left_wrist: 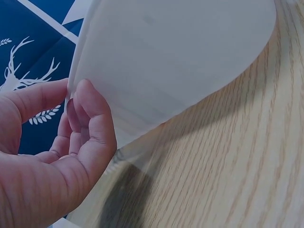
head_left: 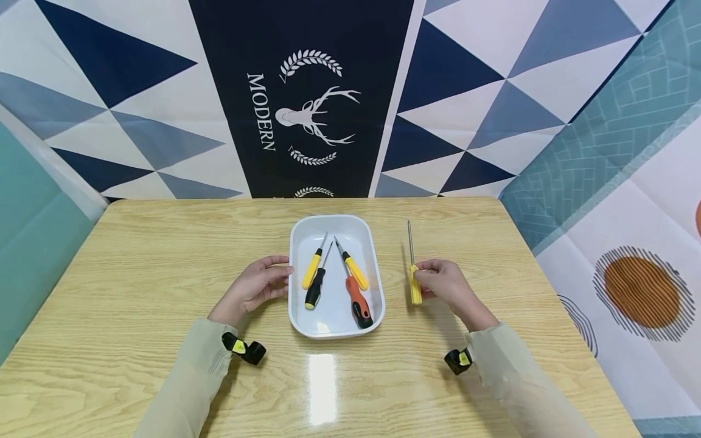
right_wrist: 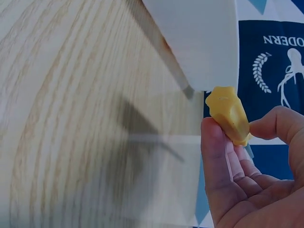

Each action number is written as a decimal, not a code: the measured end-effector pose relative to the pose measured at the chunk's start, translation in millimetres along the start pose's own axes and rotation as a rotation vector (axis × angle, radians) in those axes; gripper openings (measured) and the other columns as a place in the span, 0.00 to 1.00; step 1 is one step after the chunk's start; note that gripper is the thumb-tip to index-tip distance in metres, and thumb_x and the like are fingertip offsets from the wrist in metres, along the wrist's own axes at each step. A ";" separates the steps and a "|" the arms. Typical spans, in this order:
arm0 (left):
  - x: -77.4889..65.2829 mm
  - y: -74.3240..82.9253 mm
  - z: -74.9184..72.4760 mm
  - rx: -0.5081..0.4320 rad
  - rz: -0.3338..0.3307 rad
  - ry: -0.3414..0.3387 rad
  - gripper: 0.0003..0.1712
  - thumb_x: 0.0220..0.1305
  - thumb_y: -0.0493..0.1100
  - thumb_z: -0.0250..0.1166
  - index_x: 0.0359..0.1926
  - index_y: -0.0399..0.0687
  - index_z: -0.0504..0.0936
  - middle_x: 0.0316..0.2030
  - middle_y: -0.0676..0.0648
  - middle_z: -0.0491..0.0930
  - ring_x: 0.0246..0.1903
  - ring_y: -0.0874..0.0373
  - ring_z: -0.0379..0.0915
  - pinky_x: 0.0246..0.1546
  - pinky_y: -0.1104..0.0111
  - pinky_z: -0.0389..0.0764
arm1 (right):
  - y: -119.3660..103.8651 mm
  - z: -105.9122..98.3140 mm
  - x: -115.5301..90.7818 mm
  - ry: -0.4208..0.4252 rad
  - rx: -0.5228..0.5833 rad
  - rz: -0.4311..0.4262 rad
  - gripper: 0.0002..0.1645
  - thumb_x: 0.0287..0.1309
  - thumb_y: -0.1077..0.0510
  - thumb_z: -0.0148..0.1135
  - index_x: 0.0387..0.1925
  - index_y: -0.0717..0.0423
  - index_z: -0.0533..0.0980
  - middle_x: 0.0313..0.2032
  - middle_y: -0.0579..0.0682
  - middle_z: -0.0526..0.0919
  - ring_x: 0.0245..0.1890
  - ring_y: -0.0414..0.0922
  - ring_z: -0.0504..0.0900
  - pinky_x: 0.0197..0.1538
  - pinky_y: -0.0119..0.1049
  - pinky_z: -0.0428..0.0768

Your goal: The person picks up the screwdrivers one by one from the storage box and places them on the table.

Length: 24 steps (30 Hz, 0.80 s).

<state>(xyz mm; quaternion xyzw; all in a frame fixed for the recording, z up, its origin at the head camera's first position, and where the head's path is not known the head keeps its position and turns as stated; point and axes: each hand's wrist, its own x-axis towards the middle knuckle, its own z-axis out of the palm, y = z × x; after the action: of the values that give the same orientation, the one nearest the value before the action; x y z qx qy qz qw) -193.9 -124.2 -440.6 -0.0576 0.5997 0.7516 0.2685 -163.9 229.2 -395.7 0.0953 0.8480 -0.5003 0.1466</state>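
From my remote feed I saw the right hand (head_left: 445, 281) pinching a yellow-handled screwdriver (head_left: 415, 287) above the wood-grain table (head_left: 164, 274), apart from the white tray (head_left: 335, 307) on its right side, tip toward the patterned backdrop (head_left: 465, 91). The left hand (head_left: 260, 286) pinched the tray's left rim. Inside lay 2 yellow-and-black screwdrivers (head_left: 312, 271), 1 black-handled screwdriver (head_left: 315, 289) and 1 orange-and-black screwdriver (head_left: 357, 299).

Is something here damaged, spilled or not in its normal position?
One oddity: on the dark wall panel behind the table, the deer head and MODERN lettering are turned sideways. I see no damage or spill around the white tray and its screwdrivers.
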 end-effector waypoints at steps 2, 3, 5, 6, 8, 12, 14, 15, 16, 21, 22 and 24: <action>-0.6 -0.2 -0.2 0.000 -0.001 0.002 0.32 0.55 0.40 0.61 0.58 0.39 0.59 0.32 0.49 0.75 0.28 0.62 0.73 0.34 0.70 0.80 | 2.5 -0.5 1.2 0.000 0.002 0.001 0.24 0.55 0.58 0.49 0.51 0.66 0.67 0.37 0.55 0.76 0.28 0.41 0.77 0.38 0.42 0.81; -0.8 -0.1 -0.1 0.001 -0.002 0.004 0.32 0.55 0.41 0.61 0.58 0.39 0.59 0.32 0.49 0.75 0.28 0.62 0.73 0.34 0.70 0.80 | 3.7 -0.7 2.0 -0.001 -0.001 0.003 0.24 0.55 0.58 0.49 0.52 0.67 0.67 0.38 0.56 0.76 0.28 0.41 0.77 0.38 0.42 0.81; -1.0 0.0 0.1 0.002 -0.004 0.007 0.31 0.55 0.40 0.61 0.58 0.39 0.59 0.33 0.49 0.75 0.29 0.62 0.73 0.34 0.70 0.80 | 6.0 -1.0 3.7 -0.001 -0.004 0.009 0.24 0.55 0.57 0.49 0.52 0.67 0.67 0.39 0.56 0.76 0.28 0.40 0.77 0.37 0.41 0.81; -1.2 0.1 0.2 0.003 -0.004 0.006 0.31 0.56 0.40 0.61 0.58 0.39 0.59 0.33 0.49 0.75 0.29 0.62 0.73 0.34 0.70 0.79 | 7.0 -1.1 4.6 0.001 -0.005 0.017 0.24 0.55 0.57 0.49 0.52 0.66 0.67 0.39 0.56 0.76 0.28 0.40 0.78 0.37 0.41 0.81; -1.2 0.2 0.6 0.002 -0.007 0.009 0.31 0.56 0.40 0.61 0.58 0.40 0.59 0.34 0.49 0.74 0.29 0.62 0.73 0.34 0.70 0.79 | 9.0 -1.3 6.1 0.001 -0.005 0.032 0.24 0.56 0.57 0.49 0.52 0.66 0.67 0.39 0.56 0.76 0.28 0.40 0.78 0.37 0.41 0.81; -1.2 0.2 1.2 0.002 0.000 -0.002 0.32 0.56 0.40 0.60 0.59 0.39 0.58 0.33 0.49 0.74 0.29 0.62 0.73 0.34 0.71 0.79 | 13.1 -2.3 8.1 0.006 -0.010 0.050 0.23 0.56 0.56 0.49 0.51 0.66 0.67 0.38 0.56 0.77 0.28 0.40 0.77 0.38 0.40 0.81; -1.3 0.3 1.1 0.002 0.005 -0.010 0.32 0.56 0.40 0.60 0.59 0.38 0.57 0.33 0.49 0.74 0.29 0.62 0.73 0.34 0.71 0.79 | 14.4 -2.6 8.9 0.002 -0.016 0.050 0.23 0.57 0.56 0.49 0.51 0.67 0.67 0.38 0.56 0.77 0.28 0.41 0.77 0.38 0.41 0.80; -1.3 0.3 0.9 0.001 0.008 -0.015 0.32 0.56 0.40 0.60 0.59 0.37 0.57 0.33 0.49 0.74 0.29 0.62 0.73 0.34 0.71 0.79 | 14.8 -2.8 9.1 0.002 -0.018 0.052 0.23 0.57 0.56 0.49 0.51 0.67 0.67 0.38 0.56 0.77 0.28 0.41 0.77 0.38 0.41 0.80; -1.2 0.3 1.0 -0.001 0.010 -0.016 0.32 0.56 0.40 0.60 0.59 0.37 0.57 0.32 0.49 0.74 0.29 0.62 0.73 0.34 0.71 0.79 | 15.2 -3.0 9.2 0.001 -0.018 0.053 0.23 0.57 0.56 0.49 0.51 0.67 0.67 0.38 0.56 0.77 0.28 0.41 0.77 0.39 0.41 0.80; -2.0 0.0 0.6 -0.004 0.014 -0.019 0.31 0.57 0.40 0.60 0.59 0.37 0.58 0.33 0.49 0.75 0.29 0.62 0.73 0.34 0.71 0.79 | 17.1 -3.8 8.8 -0.004 -0.016 0.058 0.23 0.58 0.55 0.49 0.51 0.66 0.67 0.38 0.55 0.77 0.29 0.42 0.77 0.39 0.40 0.80; -2.3 0.1 0.8 -0.002 0.011 -0.015 0.31 0.57 0.40 0.60 0.59 0.38 0.58 0.33 0.49 0.75 0.29 0.62 0.73 0.34 0.70 0.79 | 17.6 -3.8 8.8 -0.004 -0.015 0.058 0.23 0.58 0.55 0.49 0.51 0.66 0.67 0.38 0.55 0.77 0.29 0.42 0.77 0.39 0.40 0.80; -2.6 0.4 0.8 -0.002 0.005 -0.010 0.31 0.56 0.40 0.60 0.58 0.38 0.59 0.34 0.48 0.75 0.29 0.61 0.73 0.35 0.70 0.79 | 18.5 -3.9 8.9 -0.003 -0.014 0.060 0.22 0.59 0.55 0.49 0.50 0.67 0.67 0.38 0.55 0.77 0.29 0.42 0.77 0.39 0.40 0.80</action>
<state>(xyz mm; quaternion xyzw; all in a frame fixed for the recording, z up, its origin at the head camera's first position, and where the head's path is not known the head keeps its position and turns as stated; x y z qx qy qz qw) -191.6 -124.3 -439.0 -0.0527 0.5978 0.7532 0.2693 -167.1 241.7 -412.2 0.1187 0.8481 -0.4898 0.1636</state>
